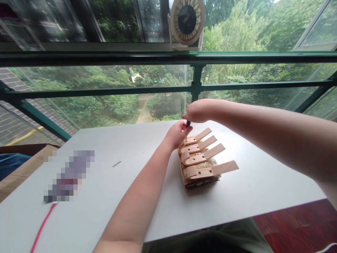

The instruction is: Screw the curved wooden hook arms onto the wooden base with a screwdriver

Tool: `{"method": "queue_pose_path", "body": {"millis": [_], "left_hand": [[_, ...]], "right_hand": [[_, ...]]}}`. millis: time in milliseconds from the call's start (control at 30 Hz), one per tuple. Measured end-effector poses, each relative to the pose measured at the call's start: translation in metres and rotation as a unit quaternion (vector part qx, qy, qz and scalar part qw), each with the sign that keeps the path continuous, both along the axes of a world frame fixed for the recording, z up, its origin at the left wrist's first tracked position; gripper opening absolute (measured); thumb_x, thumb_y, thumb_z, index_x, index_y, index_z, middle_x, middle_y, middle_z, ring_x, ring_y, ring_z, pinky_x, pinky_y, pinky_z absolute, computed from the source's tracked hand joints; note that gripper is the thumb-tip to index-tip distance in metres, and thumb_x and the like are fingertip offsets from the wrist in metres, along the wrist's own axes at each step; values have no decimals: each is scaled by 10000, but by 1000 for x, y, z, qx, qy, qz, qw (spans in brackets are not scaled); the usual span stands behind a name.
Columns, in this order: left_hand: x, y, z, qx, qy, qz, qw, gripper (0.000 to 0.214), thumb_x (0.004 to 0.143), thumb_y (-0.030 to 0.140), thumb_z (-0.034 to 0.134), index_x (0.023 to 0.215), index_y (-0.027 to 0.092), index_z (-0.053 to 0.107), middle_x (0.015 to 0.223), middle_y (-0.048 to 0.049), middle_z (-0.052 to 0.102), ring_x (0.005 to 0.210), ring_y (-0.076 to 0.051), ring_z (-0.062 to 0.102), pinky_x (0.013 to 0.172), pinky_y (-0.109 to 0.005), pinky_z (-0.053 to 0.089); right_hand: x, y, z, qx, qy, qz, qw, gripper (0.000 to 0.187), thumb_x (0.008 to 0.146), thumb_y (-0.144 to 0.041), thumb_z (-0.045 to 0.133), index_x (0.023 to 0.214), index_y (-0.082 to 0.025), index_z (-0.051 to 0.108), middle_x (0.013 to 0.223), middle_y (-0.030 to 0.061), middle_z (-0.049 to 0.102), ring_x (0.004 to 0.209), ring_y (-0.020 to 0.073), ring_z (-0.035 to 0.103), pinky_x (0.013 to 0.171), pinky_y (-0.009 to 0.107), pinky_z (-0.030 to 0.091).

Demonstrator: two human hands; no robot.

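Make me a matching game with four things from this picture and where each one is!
Things:
1. fan
2. right hand
3. pink cord
4. wooden pieces

Places:
A. in a row on top of the block
B. near the left edge of the picture, on the white table
C. high up, just above the dark rail
D. at the top of the dark tool

Right pairs: 1-C, 2-D, 3-B, 4-A

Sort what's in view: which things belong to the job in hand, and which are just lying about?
Job in hand:
- screwdriver, in the right hand
- four wooden pieces
- their screws
- block beneath them

Lying about:
- fan
- red cable
- pixelated thing
- cardboard box
- thin grey piece (use unclear)
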State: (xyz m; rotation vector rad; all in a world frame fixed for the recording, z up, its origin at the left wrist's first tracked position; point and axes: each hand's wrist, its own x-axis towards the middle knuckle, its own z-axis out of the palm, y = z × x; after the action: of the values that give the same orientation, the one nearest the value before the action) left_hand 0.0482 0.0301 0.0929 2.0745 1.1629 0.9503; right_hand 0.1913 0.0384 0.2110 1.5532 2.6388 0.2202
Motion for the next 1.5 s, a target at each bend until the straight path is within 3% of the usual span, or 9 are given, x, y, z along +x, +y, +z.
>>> {"method": "queue_pose_path", "body": {"millis": [200,533,800,967,1300,1500], "left_hand": [[-2,0,2,-28,-62,-30,997,362,836,513,604,943,170,642,954,-66,709,870,-209,648,778,-327,463],[-13,5,4,-104,-135,-95,981,477,718,552,737,975,150,722,976,-89,742,983,-262,660,882,-364,492],[-20,4,6,-122,-112,-74,983,460,767,556,690,970,147,738,974,-114,749,937,-248,664,864,-375,482],[-20,3,6,-160,-124,-59,978,462,775,542,683,953,119,732,923,-139,748,848,-234,676,761,-359,496],[-13,-3,5,-128,-92,-95,983,470,800,568,648,958,131,722,938,-133,751,869,-248,686,684,-328,481],[-12,-13,3,-127,-93,-124,980,504,833,605,590,989,138,698,939,-116,740,911,-236,676,801,-341,498]], "right_hand": [[13,-15,-3,-34,31,34,998,230,915,-384,479,987,-232,636,806,66,659,656,172,533,626,316,360],[1,-7,-5,-68,-9,64,996,280,917,-335,408,928,-184,644,838,71,657,641,157,486,576,298,310],[-26,-3,-1,-84,-53,29,995,209,837,-234,546,743,-128,701,732,103,646,687,200,572,670,337,410],[-37,0,-1,-82,-58,15,995,205,840,-192,537,795,-112,721,792,130,664,762,235,614,732,362,446],[-9,-3,-12,-53,-9,39,998,319,920,-306,400,820,-154,661,775,100,656,647,186,549,601,321,368],[7,-23,-14,-38,62,46,996,231,855,-360,523,990,-183,585,846,81,659,661,174,524,563,286,328]]}}
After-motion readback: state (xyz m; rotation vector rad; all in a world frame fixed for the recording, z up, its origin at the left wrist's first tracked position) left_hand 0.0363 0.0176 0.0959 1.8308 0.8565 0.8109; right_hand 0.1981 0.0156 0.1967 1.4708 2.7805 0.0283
